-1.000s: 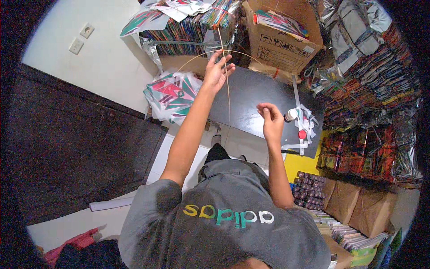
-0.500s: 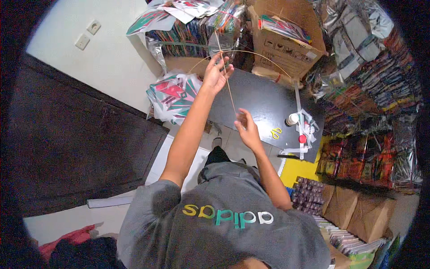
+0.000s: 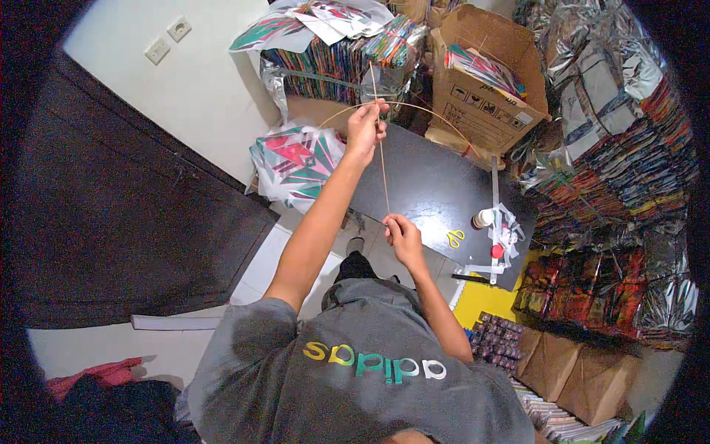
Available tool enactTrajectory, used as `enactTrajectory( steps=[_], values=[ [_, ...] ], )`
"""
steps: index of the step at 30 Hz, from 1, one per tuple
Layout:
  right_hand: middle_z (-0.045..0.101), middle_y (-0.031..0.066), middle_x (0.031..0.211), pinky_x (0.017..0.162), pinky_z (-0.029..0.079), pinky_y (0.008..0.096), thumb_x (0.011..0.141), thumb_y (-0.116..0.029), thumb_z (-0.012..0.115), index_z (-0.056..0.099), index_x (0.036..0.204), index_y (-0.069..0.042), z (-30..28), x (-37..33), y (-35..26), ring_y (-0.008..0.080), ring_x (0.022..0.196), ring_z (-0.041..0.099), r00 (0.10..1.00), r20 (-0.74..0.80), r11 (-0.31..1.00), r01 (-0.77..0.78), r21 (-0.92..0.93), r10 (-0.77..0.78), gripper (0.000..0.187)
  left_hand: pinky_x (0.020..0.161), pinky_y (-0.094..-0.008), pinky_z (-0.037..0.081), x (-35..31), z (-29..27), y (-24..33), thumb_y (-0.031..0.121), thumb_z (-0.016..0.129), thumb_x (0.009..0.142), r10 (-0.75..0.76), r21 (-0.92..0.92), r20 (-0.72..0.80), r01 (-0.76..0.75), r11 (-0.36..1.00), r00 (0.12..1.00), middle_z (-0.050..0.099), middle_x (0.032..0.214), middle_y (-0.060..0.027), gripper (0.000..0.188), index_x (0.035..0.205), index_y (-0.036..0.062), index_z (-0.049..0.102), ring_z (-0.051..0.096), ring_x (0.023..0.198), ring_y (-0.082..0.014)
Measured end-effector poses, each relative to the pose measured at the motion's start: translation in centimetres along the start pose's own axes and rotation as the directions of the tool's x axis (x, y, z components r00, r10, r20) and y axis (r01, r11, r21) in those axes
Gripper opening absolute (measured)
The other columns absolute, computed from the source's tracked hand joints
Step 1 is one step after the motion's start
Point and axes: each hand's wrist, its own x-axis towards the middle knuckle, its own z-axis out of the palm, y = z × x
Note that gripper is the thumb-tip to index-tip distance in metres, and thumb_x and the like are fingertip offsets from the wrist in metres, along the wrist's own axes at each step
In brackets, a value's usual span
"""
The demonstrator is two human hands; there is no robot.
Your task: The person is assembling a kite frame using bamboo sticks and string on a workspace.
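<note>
Above the dark table I hold a light kite frame, made of a straight thin stick [image 3: 384, 177] crossed by a bowed thin stick [image 3: 433, 112]. My left hand [image 3: 364, 133] is closed around the crossing near the top, with the bow arching out to both sides. Lower down, my right hand [image 3: 403, 237] pinches the bottom end of the straight stick between thumb and fingers. Yellow scissors [image 3: 455, 238] lie on the table to the right of my right hand.
The dark table [image 3: 414, 166] carries a small bottle [image 3: 483, 218], a red cap [image 3: 497, 251], and white strips [image 3: 509, 235]. Printed sheets [image 3: 292, 163] sit at its left. A cardboard box [image 3: 473, 111] and stacked packets [image 3: 318, 70] stand behind; more wrapped stacks [image 3: 614, 177] line the right.
My right hand, earlier loose with fingers apart beside the stick, has closed on its lower end. The straight stick stands more upright, and my left hand's fingers have curled in at the crossing.
</note>
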Motion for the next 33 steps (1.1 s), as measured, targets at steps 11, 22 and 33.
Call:
enactTrajectory(
  steps=[11,22,33],
  values=[
    [0.058,0.0003,0.062,0.048,0.041,0.0257,0.094,-0.018,0.051,0.065,0.091,-0.006,-0.3,-0.2,0.5,0.0073,0.051,0.052,0.999,-0.02,0.998,-0.036,-0.044,0.035,0.019,0.047,-0.0193,0.037,-1.4,2.5,0.6,0.017,0.052,0.097,0.095,0.069,0.037,-0.098,0.993,0.995,0.065,0.098,-0.006,0.024,0.113,0.0013,0.059,0.048,0.056,-0.0063],
    [0.059,0.0007,0.063,0.049,0.044,0.0246,0.094,-0.012,0.049,0.063,0.092,-0.003,-0.5,-0.5,-0.5,0.0068,0.052,0.052,1.0,-0.031,0.999,0.006,-0.043,-0.007,0.017,0.05,-0.0207,0.042,-3.9,5.4,3.1,0.015,0.052,0.096,0.147,0.021,0.118,-0.15,0.988,0.982,0.067,0.099,-0.01,0.024,0.113,-0.0007,0.06,0.053,0.058,-0.0078],
    [0.064,0.0065,0.082,0.061,0.048,0.0231,0.092,0.001,0.05,0.06,0.101,0.005,-1.2,-3.3,-5.2,0.0088,0.065,0.057,0.99,0.016,0.988,0.142,-0.055,-0.142,0.014,0.053,-0.0216,0.043,-8.3,8.5,8.3,0.018,0.053,0.096,0.2,-0.031,0.238,-0.198,0.98,0.95,0.066,0.102,-0.01,0.029,0.117,-0.002,0.058,0.054,0.061,-0.01]
  ],
)
